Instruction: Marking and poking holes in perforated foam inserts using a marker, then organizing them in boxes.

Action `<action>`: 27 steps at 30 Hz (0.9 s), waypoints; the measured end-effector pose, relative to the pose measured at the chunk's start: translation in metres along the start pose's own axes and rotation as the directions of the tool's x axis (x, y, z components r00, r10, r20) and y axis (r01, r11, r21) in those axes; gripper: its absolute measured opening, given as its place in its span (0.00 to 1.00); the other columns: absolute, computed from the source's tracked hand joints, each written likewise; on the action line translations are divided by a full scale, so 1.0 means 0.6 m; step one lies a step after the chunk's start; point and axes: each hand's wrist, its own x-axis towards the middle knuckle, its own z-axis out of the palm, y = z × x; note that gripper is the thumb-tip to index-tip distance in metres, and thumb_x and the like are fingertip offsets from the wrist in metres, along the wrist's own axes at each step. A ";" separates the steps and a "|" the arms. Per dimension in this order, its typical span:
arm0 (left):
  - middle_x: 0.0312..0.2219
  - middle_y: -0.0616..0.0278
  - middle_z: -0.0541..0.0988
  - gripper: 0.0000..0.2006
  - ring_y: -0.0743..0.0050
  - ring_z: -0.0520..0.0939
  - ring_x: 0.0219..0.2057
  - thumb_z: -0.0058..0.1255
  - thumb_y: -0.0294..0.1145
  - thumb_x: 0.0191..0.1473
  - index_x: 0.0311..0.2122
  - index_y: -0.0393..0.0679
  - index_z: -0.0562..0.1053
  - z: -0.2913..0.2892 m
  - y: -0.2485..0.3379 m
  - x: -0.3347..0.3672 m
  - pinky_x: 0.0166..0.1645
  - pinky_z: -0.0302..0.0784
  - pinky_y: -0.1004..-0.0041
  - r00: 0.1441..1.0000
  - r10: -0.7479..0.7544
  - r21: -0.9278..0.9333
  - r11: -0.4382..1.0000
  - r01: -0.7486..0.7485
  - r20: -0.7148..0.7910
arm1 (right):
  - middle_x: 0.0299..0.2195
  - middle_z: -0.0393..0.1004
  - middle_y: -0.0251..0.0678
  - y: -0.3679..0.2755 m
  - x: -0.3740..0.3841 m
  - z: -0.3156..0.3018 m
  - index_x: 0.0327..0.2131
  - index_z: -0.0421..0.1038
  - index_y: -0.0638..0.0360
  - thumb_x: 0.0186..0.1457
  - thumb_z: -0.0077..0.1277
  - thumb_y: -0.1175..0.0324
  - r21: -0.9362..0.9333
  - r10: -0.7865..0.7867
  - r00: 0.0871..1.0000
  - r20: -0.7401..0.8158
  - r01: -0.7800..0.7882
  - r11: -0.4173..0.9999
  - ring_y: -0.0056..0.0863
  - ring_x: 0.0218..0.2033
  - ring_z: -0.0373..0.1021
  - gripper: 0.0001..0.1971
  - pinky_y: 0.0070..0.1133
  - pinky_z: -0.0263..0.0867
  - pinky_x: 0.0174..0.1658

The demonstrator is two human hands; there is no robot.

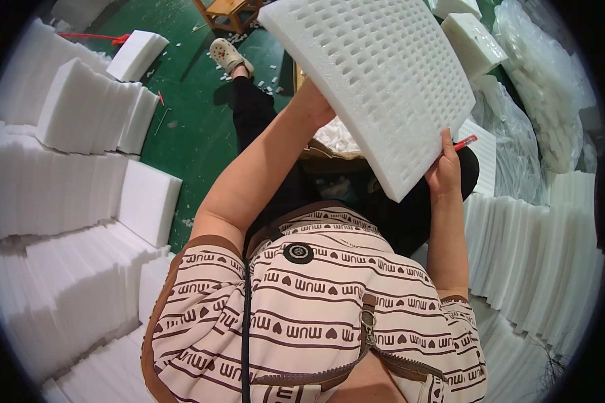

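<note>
A thick white foam sheet [390, 101] with rows of small holes is held up, tilted, in front of me. My left hand [314, 105] grips its left edge, the fingers hidden underneath. At the near right edge, my right hand [445, 168] holds the sheet with the thumb on top. A red pen [465, 142] sticks out beside that hand, seemingly tucked in it. Below the sheet stands a cardboard box [333, 156] with small white foam bits [336, 136] inside.
Stacks of white foam sheets rise on the left [47, 188] and right [517, 242]. Clear plastic wrapping [538, 87] lies at far right. A wooden stool [227, 13] stands ahead on the green floor [181, 74], which has scattered foam bits. My outstretched leg [250, 107] is left of the box.
</note>
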 end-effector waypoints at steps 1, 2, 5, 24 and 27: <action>0.53 0.51 0.67 0.23 0.57 0.70 0.51 0.49 0.31 0.54 0.55 0.40 0.63 0.003 0.004 -0.003 0.53 0.67 0.63 0.999 0.006 0.025 1.000 -0.005 -0.032 | 0.47 0.70 0.44 -0.003 0.002 0.001 0.50 0.62 0.68 0.60 0.43 0.61 -0.012 -0.009 1.000 0.011 0.009 1.000 0.30 0.43 0.71 0.21 0.23 0.68 0.47; 0.53 0.53 0.67 0.22 0.59 0.70 0.51 0.48 0.31 0.55 0.55 0.41 0.62 -0.008 -0.001 0.001 0.54 0.67 0.64 0.995 0.097 0.089 0.991 -0.100 0.039 | 0.46 0.71 0.43 -0.007 0.008 -0.003 0.50 0.62 0.68 0.60 0.44 0.61 -0.019 -0.014 1.000 0.009 0.014 1.000 0.30 0.43 0.71 0.20 0.23 0.68 0.47; 0.53 0.56 0.67 0.22 0.62 0.69 0.51 0.46 0.29 0.56 0.56 0.41 0.61 -0.042 0.010 0.003 0.54 0.66 0.66 0.940 0.270 0.370 0.868 -0.331 0.207 | 0.46 0.71 0.44 -0.006 0.028 0.009 0.50 0.62 0.68 0.60 0.43 0.62 -0.015 -0.024 0.999 0.036 0.025 1.000 0.30 0.42 0.71 0.20 0.23 0.68 0.46; 0.55 0.58 0.65 0.23 0.64 0.67 0.54 0.45 0.27 0.55 0.57 0.44 0.62 -0.084 0.024 0.038 0.57 0.62 0.66 0.875 0.069 0.878 -0.053 -0.476 0.479 | 0.45 0.71 0.44 -0.058 0.098 0.023 0.50 0.61 0.68 0.60 0.44 0.63 -0.131 0.037 0.997 0.075 -0.027 0.991 0.30 0.42 0.71 0.20 0.23 0.69 0.45; 0.53 0.54 0.67 0.22 0.57 0.68 0.53 0.45 0.32 0.55 0.55 0.42 0.64 0.001 0.025 0.014 0.55 0.63 0.63 0.953 -0.258 0.980 -0.079 -0.183 0.157 | 0.45 0.71 0.44 -0.052 0.105 0.034 0.49 0.62 0.68 0.60 0.44 0.63 -0.093 0.035 0.997 0.066 -0.029 0.995 0.30 0.42 0.71 0.19 0.22 0.70 0.44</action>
